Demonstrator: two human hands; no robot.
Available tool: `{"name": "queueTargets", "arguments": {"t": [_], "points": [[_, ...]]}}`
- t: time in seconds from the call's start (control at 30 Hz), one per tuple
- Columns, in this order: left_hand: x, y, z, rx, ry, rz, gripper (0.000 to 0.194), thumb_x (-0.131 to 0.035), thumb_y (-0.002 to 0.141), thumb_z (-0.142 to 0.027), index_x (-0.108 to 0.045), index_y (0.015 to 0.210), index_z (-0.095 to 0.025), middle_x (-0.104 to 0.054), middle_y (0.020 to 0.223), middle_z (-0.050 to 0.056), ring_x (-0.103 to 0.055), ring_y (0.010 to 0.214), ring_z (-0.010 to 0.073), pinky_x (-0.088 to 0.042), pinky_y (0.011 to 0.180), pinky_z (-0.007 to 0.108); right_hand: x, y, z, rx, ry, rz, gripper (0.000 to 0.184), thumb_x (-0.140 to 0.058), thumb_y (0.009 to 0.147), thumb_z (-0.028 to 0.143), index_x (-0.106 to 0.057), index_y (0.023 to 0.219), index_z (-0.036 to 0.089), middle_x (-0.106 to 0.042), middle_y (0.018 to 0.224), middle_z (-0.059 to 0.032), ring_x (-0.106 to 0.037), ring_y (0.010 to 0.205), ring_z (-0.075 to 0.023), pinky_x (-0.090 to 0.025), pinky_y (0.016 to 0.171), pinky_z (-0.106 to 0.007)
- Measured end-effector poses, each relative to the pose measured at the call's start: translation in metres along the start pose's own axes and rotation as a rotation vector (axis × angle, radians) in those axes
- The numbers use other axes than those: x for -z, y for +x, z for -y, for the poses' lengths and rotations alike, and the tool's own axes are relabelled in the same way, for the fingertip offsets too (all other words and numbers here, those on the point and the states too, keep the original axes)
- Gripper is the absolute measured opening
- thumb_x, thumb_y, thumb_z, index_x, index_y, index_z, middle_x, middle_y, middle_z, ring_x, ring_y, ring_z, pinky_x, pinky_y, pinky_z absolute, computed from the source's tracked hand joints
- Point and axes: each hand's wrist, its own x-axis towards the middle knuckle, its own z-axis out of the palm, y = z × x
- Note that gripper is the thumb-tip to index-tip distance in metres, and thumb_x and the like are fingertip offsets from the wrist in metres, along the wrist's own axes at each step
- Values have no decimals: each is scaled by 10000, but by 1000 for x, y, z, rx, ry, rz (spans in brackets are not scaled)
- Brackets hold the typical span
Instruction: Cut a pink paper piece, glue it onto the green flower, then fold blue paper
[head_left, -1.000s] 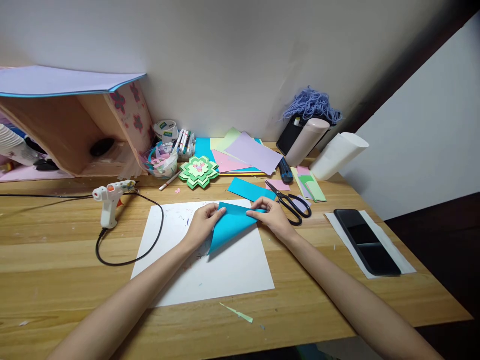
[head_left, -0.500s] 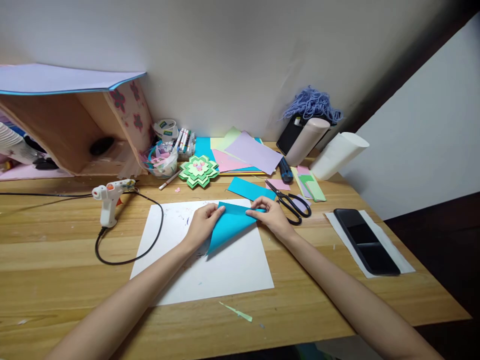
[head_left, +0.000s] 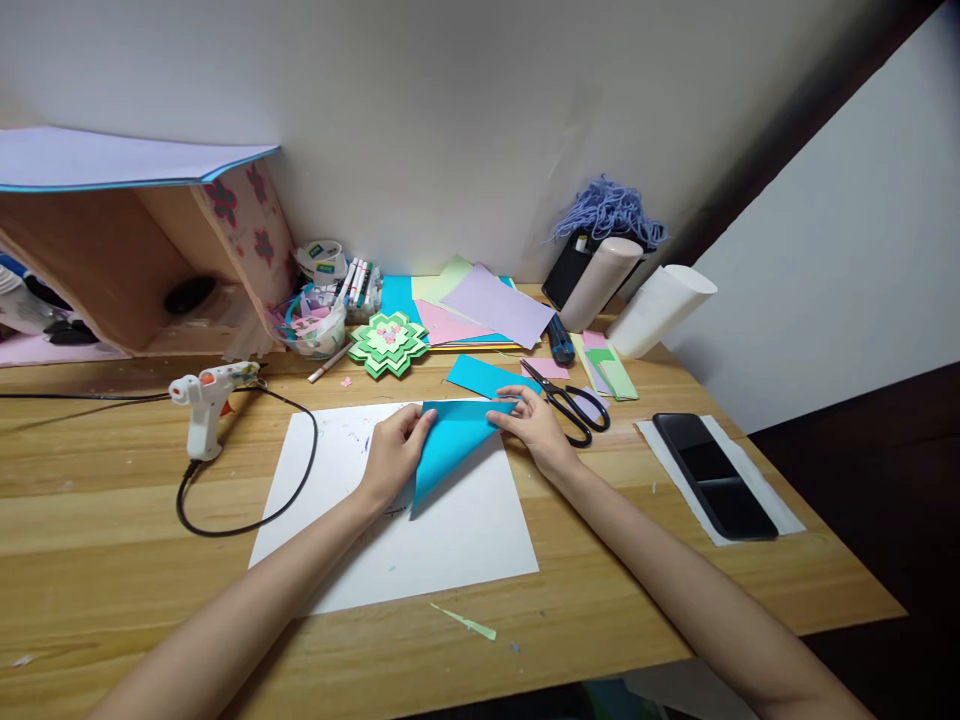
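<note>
A folded piece of blue paper (head_left: 452, 445), roughly triangular with its point hanging toward me, is held between both hands above a white sheet (head_left: 465, 540). My left hand (head_left: 394, 450) pinches its left edge, thumb on the near face. At the upper right corner, my right hand (head_left: 531, 425) grips the paper between thumb and fingers. Black-handled scissors (head_left: 570, 405) lie just right of my right hand, partly over a purple scrap. Behind the hands rests a flat blue paper strip (head_left: 491, 377).
A white glue gun (head_left: 206, 405) with a looping black cable stands left. Behind are a green layered paper flower (head_left: 388, 345), coloured sheets (head_left: 502, 305), a tub of scraps (head_left: 311, 330) and a pink-lined box (head_left: 244, 250). A phone (head_left: 712, 475) lies right, near white rolls (head_left: 660, 310).
The view has shifted slightly, moving the scene left. Both hands keep hold of the blue paper, which has tilted a little, and my right fingers have straightened slightly.
</note>
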Motion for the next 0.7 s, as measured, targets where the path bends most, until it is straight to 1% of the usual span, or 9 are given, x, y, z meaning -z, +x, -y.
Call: {"name": "queueTargets", "arguments": {"t": [0.07, 0.13, 0.17, 0.23, 0.37, 0.5, 0.6, 0.7], "points": [[0, -4, -4, -62, 41, -26, 296, -416, 847, -397, -460, 648, -182, -410, 579, -35, -388, 562, 104, -320, 550, 218, -4, -3, 1, -33, 57, 58, 446, -755, 565, 373, -563, 923, 189, -628, 773, -10, -585, 696, -155, -469, 609, -266], [0, -7, -5, -108, 61, -39, 271, -411, 854, -381, -467, 674, -186, -437, 599, -30, -402, 567, 106, -333, 569, 218, -8, -5, 1, -35, 80, 112, 391, -752, 573, 368, -591, 875, 177, -645, 805, -28, -597, 730, -173, -483, 624, -277], [0, -8, -6, -124, 65, -45, 263, -409, 857, -376, -466, 681, -188, -445, 607, -28, -407, 570, 106, -337, 575, 218, -9, -6, 1, -34, 85, 118, 370, -753, 572, 365, -599, 847, 172, -650, 815, -35, -600, 735, -178, -489, 625, -282], [-1, -9, -7, -134, 70, -59, 258, -405, 859, -373, -455, 681, -192, -440, 606, -27, -407, 568, 108, -339, 578, 218, -11, -7, 2, -36, 94, 84, 350, -755, 569, 365, -606, 816, 167, -654, 796, -38, -603, 708, -176, -498, 609, -284], [0, -7, -8, -83, 70, -87, 305, -399, 853, -398, -390, 623, -198, -393, 571, -30, -377, 547, 113, -319, 552, 225, -10, -5, 0, -45, 148, -16, 317, -752, 561, 391, -604, 730, 168, -648, 721, -20, -599, 622, -151, -514, 612, -292], [0, -4, -8, -38, 7, -75, 338, -412, 839, -417, -347, 590, -196, -340, 556, -33, -336, 537, 112, -284, 518, 229, -9, -2, -1, -18, 167, -16, 311, -742, 566, 413, -612, 710, 170, -649, 713, -16, -601, 607, -144, -528, 626, -298], [0, -1, -5, 12, -111, -21, 332, -443, 823, -424, -376, 597, -190, -313, 548, -42, -311, 522, 101, -264, 493, 223, -8, -2, 0, 16, 152, -16, 301, -735, 581, 407, -625, 740, 177, -658, 751, -24, -607, 629, -153, -532, 624, -304], [0, 2, -2, 69, -243, 33, 293, -490, 799, -418, -448, 632, -181, -356, 551, -44, -336, 517, 91, -275, 484, 212, -6, -3, 3, 43, 118, -27, 263, -736, 586, 389, -616, 698, 182, -646, 708, -14, -600, 613, -152, -527, 612, -308]]}}
